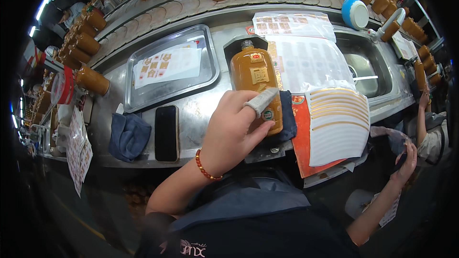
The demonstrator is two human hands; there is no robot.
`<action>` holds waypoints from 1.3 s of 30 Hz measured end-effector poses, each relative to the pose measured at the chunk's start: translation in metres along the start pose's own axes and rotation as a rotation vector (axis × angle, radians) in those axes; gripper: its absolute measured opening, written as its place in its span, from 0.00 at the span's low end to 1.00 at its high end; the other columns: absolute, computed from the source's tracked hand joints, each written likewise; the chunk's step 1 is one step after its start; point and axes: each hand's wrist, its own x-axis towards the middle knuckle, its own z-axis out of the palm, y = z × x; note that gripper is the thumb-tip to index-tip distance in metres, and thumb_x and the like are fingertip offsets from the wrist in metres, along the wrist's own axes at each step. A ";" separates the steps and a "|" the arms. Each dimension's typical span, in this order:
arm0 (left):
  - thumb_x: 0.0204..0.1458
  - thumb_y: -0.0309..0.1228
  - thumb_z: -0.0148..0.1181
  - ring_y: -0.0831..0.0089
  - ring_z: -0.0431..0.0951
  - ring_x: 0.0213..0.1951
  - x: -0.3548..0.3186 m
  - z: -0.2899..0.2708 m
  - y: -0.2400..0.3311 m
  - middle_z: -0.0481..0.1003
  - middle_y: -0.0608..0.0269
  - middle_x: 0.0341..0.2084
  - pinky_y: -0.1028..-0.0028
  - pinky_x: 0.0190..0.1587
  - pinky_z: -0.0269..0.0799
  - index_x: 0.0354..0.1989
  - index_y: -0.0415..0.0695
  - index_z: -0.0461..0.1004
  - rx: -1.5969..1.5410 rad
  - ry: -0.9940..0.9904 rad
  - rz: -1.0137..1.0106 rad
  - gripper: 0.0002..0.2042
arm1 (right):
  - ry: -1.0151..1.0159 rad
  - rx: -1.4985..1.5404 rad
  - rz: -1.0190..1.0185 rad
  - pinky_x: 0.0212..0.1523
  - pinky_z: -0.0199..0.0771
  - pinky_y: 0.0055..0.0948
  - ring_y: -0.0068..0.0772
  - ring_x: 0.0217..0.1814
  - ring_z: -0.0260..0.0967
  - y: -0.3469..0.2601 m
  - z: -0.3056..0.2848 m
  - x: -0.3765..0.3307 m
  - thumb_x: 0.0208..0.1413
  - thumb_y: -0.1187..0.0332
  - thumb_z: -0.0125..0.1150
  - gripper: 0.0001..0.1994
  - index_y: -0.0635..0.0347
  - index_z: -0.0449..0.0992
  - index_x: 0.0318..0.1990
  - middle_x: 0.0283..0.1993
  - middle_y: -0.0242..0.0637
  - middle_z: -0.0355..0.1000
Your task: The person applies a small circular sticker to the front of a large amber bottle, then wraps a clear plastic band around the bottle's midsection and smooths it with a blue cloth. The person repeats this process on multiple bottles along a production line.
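A caramel-brown flask-shaped bottle (248, 69) with gold and red decals lies on its back on a dark blue cloth (287, 114), its neck in a grey metal cradle (232, 47). My left hand (237, 123) is over the bottle's lower half. Its index finger, in a pale cloth finger cover (262, 101), rests on the bottle front. The thumb stretches apart by a round green decal; the other fingers are partly hidden. Out to the right, past the counter edge, my right hand (405, 163) is closed on a thin translucent film strip (386, 134).
Left of the bottle are a metal tray (213, 69) with a decal sheet (179, 64), a phone (166, 134) and a crumpled blue cloth (129, 136). Right are gold-striped sheets (337, 129), plastic-covered decal sheets (303, 62) and a sink (368, 67). A conveyor (177, 7) carries bottles behind.
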 end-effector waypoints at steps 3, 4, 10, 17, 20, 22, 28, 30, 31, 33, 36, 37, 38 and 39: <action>0.46 0.27 0.73 0.55 0.72 0.45 0.003 0.006 0.001 0.74 0.54 0.45 0.64 0.48 0.71 0.48 0.36 0.78 0.010 -0.026 -0.064 0.19 | 0.168 -0.209 -0.016 0.40 0.74 0.25 0.21 0.41 0.73 0.081 -0.104 0.025 0.64 0.63 0.62 0.10 0.58 0.80 0.44 0.44 0.30 0.77; 0.47 0.28 0.72 0.55 0.71 0.46 0.003 0.007 0.002 0.74 0.54 0.45 0.64 0.50 0.69 0.50 0.36 0.78 0.012 -0.020 -0.077 0.21 | 0.206 -0.221 0.070 0.46 0.74 0.28 0.24 0.45 0.73 0.112 -0.132 0.024 0.64 0.62 0.62 0.10 0.58 0.80 0.45 0.44 0.31 0.77; 0.50 0.29 0.69 0.57 0.63 0.52 -0.004 0.022 -0.003 0.69 0.56 0.49 0.62 0.59 0.59 0.62 0.40 0.72 -0.020 0.050 -0.238 0.28 | 0.158 -0.285 0.348 0.53 0.74 0.28 0.28 0.47 0.75 0.282 -0.179 -0.003 0.64 0.64 0.63 0.11 0.62 0.80 0.47 0.45 0.35 0.79; 0.53 0.29 0.65 0.59 0.60 0.59 -0.015 0.037 -0.003 0.60 0.52 0.58 0.63 0.65 0.52 0.71 0.41 0.62 -0.094 0.156 -0.342 0.34 | -0.020 -0.832 0.178 0.50 0.74 0.25 0.26 0.44 0.76 0.274 -0.160 0.028 0.62 0.68 0.65 0.17 0.67 0.78 0.55 0.43 0.38 0.81; 0.54 0.30 0.65 0.59 0.58 0.62 -0.028 0.045 -0.002 0.56 0.49 0.61 0.62 0.67 0.52 0.72 0.39 0.58 -0.140 0.270 -0.388 0.36 | -0.059 -0.631 -0.014 0.40 0.69 0.20 0.18 0.36 0.70 0.168 -0.098 0.068 0.67 0.62 0.61 0.16 0.68 0.79 0.51 0.39 0.34 0.79; 0.56 0.37 0.64 0.58 0.58 0.63 -0.041 0.046 -0.008 0.55 0.49 0.61 0.62 0.66 0.56 0.70 0.34 0.58 -0.093 0.318 -0.364 0.36 | -0.255 -0.419 -0.096 0.39 0.66 0.19 0.16 0.35 0.67 0.084 -0.007 0.068 0.69 0.63 0.58 0.15 0.69 0.80 0.49 0.37 0.32 0.78; 0.59 0.54 0.62 0.57 0.60 0.60 -0.093 0.049 -0.021 0.56 0.50 0.59 0.63 0.63 0.60 0.64 0.29 0.64 0.138 0.280 -0.215 0.38 | -1.191 -0.387 -0.109 0.39 0.72 0.21 0.21 0.36 0.73 -0.018 0.294 0.024 0.62 0.67 0.64 0.11 0.67 0.81 0.45 0.39 0.33 0.80; 0.58 0.57 0.62 0.57 0.62 0.59 -0.109 0.049 -0.023 0.57 0.51 0.58 0.64 0.61 0.62 0.62 0.30 0.65 0.225 0.259 -0.220 0.39 | -1.352 -0.463 -0.194 0.44 0.76 0.28 0.30 0.42 0.77 -0.005 0.376 0.021 0.58 0.61 0.69 0.14 0.61 0.84 0.46 0.45 0.39 0.81; 0.57 0.58 0.61 0.57 0.63 0.58 -0.116 0.052 -0.026 0.57 0.51 0.57 0.64 0.60 0.63 0.61 0.30 0.66 0.264 0.247 -0.220 0.40 | -1.360 -0.527 -0.297 0.50 0.75 0.32 0.38 0.49 0.78 0.001 0.407 0.018 0.54 0.58 0.71 0.18 0.60 0.84 0.46 0.48 0.42 0.81; 0.55 0.60 0.63 0.59 0.66 0.55 -0.126 0.060 -0.035 0.62 0.54 0.54 0.64 0.58 0.65 0.60 0.33 0.62 0.312 0.278 -0.234 0.41 | -1.381 -0.649 -0.461 0.57 0.73 0.37 0.46 0.55 0.76 0.008 0.459 0.014 0.50 0.55 0.73 0.22 0.57 0.83 0.50 0.52 0.43 0.79; 0.53 0.60 0.66 0.59 0.69 0.53 -0.127 0.069 -0.038 0.64 0.54 0.52 0.64 0.55 0.68 0.59 0.35 0.62 0.211 0.352 -0.246 0.41 | -1.458 -0.826 -0.583 0.56 0.74 0.38 0.46 0.55 0.75 0.015 0.502 0.014 0.45 0.53 0.76 0.29 0.57 0.80 0.54 0.53 0.44 0.77; 0.52 0.60 0.67 0.59 0.69 0.52 -0.125 0.068 -0.038 0.64 0.54 0.52 0.64 0.55 0.68 0.59 0.35 0.62 0.197 0.354 -0.233 0.41 | -1.470 -0.861 -0.613 0.55 0.74 0.38 0.46 0.55 0.75 0.017 0.509 0.015 0.44 0.53 0.77 0.30 0.58 0.79 0.54 0.52 0.45 0.77; 0.51 0.60 0.68 0.59 0.70 0.51 -0.125 0.067 -0.037 0.65 0.55 0.52 0.64 0.54 0.69 0.59 0.36 0.63 0.190 0.349 -0.231 0.41 | -1.494 -0.887 -0.637 0.55 0.74 0.38 0.46 0.54 0.75 0.019 0.515 0.011 0.42 0.52 0.78 0.32 0.58 0.79 0.54 0.52 0.45 0.77; 0.51 0.60 0.69 0.59 0.70 0.51 -0.125 0.066 -0.038 0.65 0.55 0.51 0.64 0.53 0.70 0.59 0.36 0.63 0.180 0.339 -0.228 0.41 | -1.481 -0.927 -0.640 0.54 0.75 0.38 0.46 0.53 0.76 0.020 0.520 0.010 0.41 0.53 0.79 0.32 0.58 0.79 0.53 0.52 0.45 0.77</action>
